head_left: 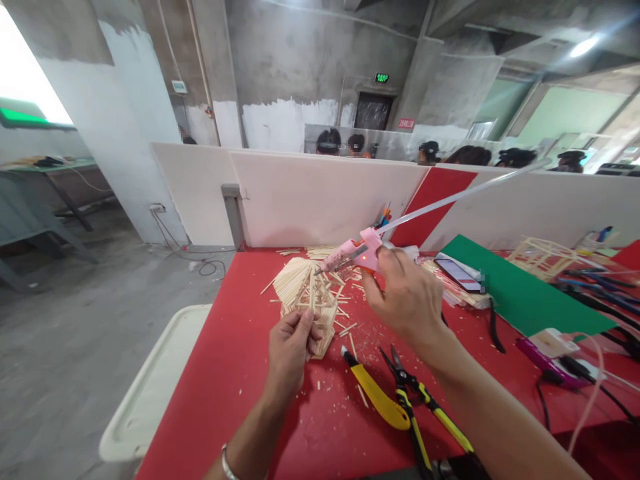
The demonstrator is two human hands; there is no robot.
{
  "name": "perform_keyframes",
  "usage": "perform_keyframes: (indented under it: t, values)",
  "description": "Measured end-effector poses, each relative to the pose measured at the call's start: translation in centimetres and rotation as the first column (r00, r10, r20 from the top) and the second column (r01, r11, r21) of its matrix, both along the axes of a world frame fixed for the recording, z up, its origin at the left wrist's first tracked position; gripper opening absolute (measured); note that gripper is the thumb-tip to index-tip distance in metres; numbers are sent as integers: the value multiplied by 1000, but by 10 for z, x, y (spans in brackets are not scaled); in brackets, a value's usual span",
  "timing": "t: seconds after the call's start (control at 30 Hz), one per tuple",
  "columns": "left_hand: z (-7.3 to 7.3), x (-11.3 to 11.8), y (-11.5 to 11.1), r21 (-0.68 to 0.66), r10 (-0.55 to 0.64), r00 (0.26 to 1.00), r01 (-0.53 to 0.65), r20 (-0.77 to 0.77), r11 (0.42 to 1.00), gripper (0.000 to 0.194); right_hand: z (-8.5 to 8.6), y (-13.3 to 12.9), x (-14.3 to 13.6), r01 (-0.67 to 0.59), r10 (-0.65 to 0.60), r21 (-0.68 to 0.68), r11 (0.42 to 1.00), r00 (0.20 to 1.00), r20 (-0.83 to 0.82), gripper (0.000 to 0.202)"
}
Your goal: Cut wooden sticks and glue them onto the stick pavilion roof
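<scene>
My right hand (413, 300) is wrapped round a pink hot glue gun (369, 252), whose nozzle points down and left. A long clear glue stick (450, 200) sticks out of its back end. Close to the nozzle tip is the upper end of a thin wooden stick (313, 288), pinched upright between the thumb and fingers of my left hand (289, 347). Whether that stick is joined to others I cannot tell. Around and behind my left hand lie pale wooden sticks (290, 280) and a piece built of such sticks (327, 327).
On the red table (215, 373) lie a yellow utility knife (377, 393) and yellow-black cutters (407, 383). To the right are a phone (457, 275), a green board (520, 287), a stick frame (540, 257) and a purple power strip (555, 367). A white partition (320, 200) stands behind, with people beyond.
</scene>
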State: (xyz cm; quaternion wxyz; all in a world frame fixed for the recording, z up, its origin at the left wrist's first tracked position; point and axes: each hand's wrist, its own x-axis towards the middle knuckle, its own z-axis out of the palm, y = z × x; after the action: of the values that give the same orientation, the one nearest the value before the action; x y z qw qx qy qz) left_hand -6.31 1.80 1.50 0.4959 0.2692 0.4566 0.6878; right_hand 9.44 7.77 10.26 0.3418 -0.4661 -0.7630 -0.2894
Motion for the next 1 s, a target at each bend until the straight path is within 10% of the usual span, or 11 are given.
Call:
perform_keyframes:
  t: [1.0]
  values:
    - [5,-6,0,-20,37,996,-38,-81,999,38,1,12,-6,12,-12,-13,1000,1000,18,24]
